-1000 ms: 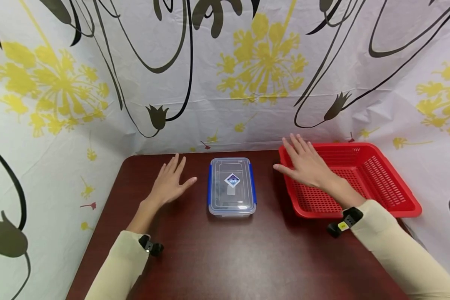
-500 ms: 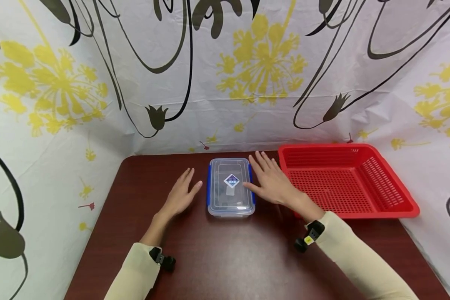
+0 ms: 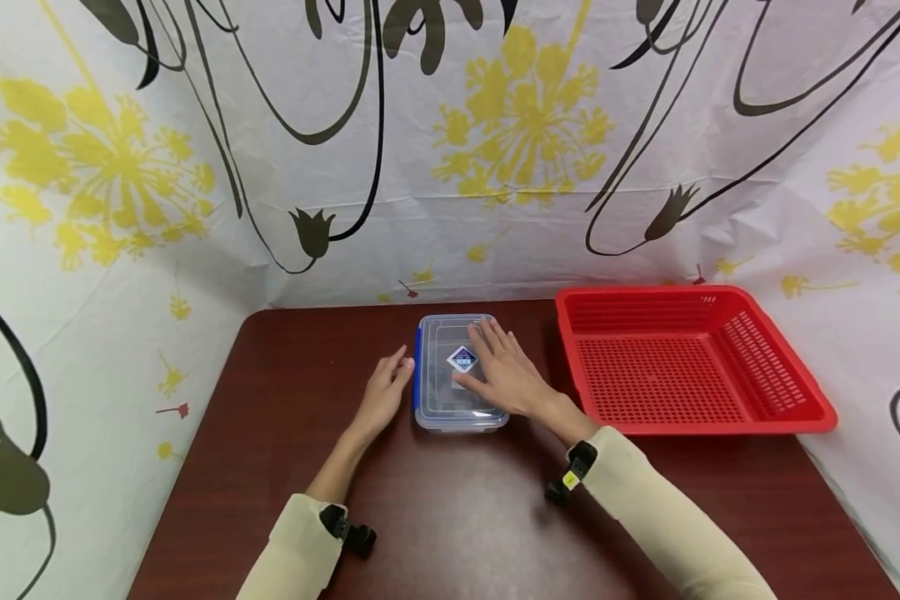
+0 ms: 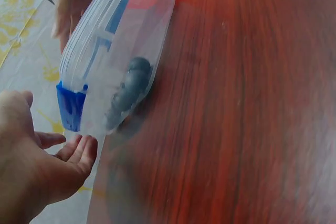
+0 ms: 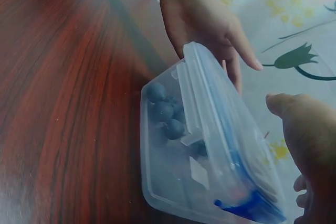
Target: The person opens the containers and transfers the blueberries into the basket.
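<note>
A clear lidded food container [image 3: 438, 392] with blue side clasps lies flat on the dark wooden table. Through its wall, several dark round balls [image 4: 137, 80] show in the left wrist view, and the same balls [image 5: 164, 109] appear in the right wrist view. My left hand [image 3: 382, 390] is at the container's left side, fingertips right by the blue clasp [image 4: 71, 107], fingers relaxed. Over the right part of the lid my right hand [image 3: 508, 377] is spread with straight fingers, hiding most of the right clasp in the head view. Neither hand grips anything.
To the right of the container stands a red perforated plastic basket [image 3: 783, 358] with nothing in it. A white sheet with yellow and dark flower prints [image 3: 420, 167] hangs behind the table [image 3: 450, 517] and along both sides.
My right hand has moved left from over the red basket to the container's lid. My left hand has come rightward to the container's left side. The container has stayed in place.
</note>
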`<control>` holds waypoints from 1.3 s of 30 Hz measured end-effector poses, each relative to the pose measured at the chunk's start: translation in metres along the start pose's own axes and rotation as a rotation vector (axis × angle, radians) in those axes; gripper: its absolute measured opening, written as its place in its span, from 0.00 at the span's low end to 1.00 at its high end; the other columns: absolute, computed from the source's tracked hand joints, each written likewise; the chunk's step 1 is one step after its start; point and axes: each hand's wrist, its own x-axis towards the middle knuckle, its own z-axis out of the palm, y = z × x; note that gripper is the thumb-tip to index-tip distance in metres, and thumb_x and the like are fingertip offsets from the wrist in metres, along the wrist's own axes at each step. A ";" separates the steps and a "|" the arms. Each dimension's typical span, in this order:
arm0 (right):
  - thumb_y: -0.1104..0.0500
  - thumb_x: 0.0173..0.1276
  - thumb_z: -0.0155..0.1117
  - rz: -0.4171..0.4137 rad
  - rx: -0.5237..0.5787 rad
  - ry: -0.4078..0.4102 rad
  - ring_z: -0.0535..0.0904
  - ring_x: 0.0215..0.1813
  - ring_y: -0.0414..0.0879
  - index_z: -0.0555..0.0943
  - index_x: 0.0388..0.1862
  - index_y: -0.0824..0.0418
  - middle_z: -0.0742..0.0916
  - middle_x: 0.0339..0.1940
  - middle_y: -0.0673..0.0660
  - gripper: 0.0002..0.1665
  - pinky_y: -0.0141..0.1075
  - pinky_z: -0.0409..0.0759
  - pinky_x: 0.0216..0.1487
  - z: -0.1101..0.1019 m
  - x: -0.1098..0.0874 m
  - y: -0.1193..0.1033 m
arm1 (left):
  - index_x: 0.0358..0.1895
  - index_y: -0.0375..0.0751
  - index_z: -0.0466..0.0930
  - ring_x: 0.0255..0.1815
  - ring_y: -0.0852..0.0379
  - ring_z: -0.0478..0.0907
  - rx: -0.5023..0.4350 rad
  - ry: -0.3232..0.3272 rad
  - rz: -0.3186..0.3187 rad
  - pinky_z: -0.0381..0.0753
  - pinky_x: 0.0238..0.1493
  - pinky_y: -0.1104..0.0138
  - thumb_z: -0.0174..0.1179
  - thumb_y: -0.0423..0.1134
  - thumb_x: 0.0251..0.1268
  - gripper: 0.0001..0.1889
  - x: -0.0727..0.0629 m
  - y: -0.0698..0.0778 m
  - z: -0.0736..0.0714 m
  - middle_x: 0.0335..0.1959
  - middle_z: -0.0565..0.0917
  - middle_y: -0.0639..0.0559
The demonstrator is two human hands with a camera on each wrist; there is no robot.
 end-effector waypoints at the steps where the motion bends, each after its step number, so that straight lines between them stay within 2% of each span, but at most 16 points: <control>1: 0.29 0.76 0.56 0.005 0.003 0.002 0.45 0.88 0.64 0.53 0.87 0.65 0.56 0.88 0.68 0.58 0.62 0.47 0.84 0.002 0.002 0.000 | 0.83 0.38 0.62 0.71 0.42 0.73 -0.022 0.004 -0.011 0.70 0.75 0.46 0.47 0.53 0.88 0.32 0.000 0.000 0.002 0.69 0.75 0.38; 4: 0.28 0.76 0.56 0.017 0.013 0.017 0.46 0.88 0.65 0.54 0.87 0.65 0.55 0.88 0.69 0.58 0.63 0.47 0.84 0.009 0.006 -0.002 | 0.82 0.37 0.63 0.63 0.43 0.78 -0.058 0.011 -0.018 0.77 0.68 0.48 0.47 0.51 0.88 0.31 -0.001 0.001 0.007 0.66 0.76 0.38; 8: 0.28 0.77 0.53 0.040 0.006 0.026 0.44 0.88 0.65 0.54 0.87 0.64 0.54 0.88 0.68 0.57 0.63 0.45 0.84 0.016 0.012 -0.004 | 0.82 0.36 0.63 0.57 0.43 0.78 -0.035 0.019 -0.013 0.78 0.64 0.48 0.46 0.51 0.88 0.31 -0.003 0.002 0.013 0.63 0.77 0.37; 13: 0.30 0.78 0.54 0.057 -0.011 0.049 0.44 0.88 0.65 0.55 0.87 0.65 0.55 0.88 0.69 0.55 0.65 0.43 0.84 0.024 0.015 -0.006 | 0.82 0.36 0.62 0.66 0.41 0.74 0.027 0.030 0.008 0.69 0.73 0.45 0.44 0.51 0.89 0.31 -0.004 0.000 0.020 0.67 0.77 0.36; 19: 0.30 0.79 0.54 0.070 -0.083 0.071 0.46 0.88 0.66 0.59 0.85 0.67 0.57 0.87 0.70 0.53 0.65 0.43 0.84 0.033 0.016 -0.007 | 0.82 0.33 0.61 0.66 0.40 0.75 0.059 0.029 0.029 0.70 0.73 0.43 0.43 0.49 0.89 0.30 -0.004 -0.003 0.027 0.65 0.79 0.35; 26: 0.29 0.80 0.50 0.081 -0.115 0.071 0.47 0.88 0.63 0.59 0.85 0.65 0.56 0.87 0.69 0.53 0.63 0.43 0.84 0.034 0.018 -0.011 | 0.84 0.33 0.58 0.80 0.37 0.65 0.076 0.038 0.076 0.61 0.80 0.44 0.41 0.43 0.90 0.29 -0.004 -0.003 0.028 0.80 0.68 0.34; 35: 0.27 0.80 0.47 0.082 -0.142 0.059 0.47 0.88 0.63 0.58 0.86 0.64 0.55 0.88 0.68 0.53 0.63 0.45 0.84 0.036 0.020 -0.010 | 0.84 0.33 0.56 0.79 0.36 0.66 0.085 0.030 0.125 0.61 0.80 0.44 0.39 0.38 0.90 0.27 -0.004 -0.005 0.029 0.79 0.68 0.33; 39: 0.26 0.80 0.45 0.087 -0.144 0.047 0.46 0.88 0.62 0.57 0.86 0.64 0.54 0.88 0.67 0.54 0.63 0.43 0.84 0.037 0.021 -0.010 | 0.84 0.36 0.56 0.77 0.36 0.69 0.071 0.028 0.114 0.63 0.79 0.44 0.39 0.38 0.90 0.27 -0.005 -0.005 0.028 0.77 0.70 0.34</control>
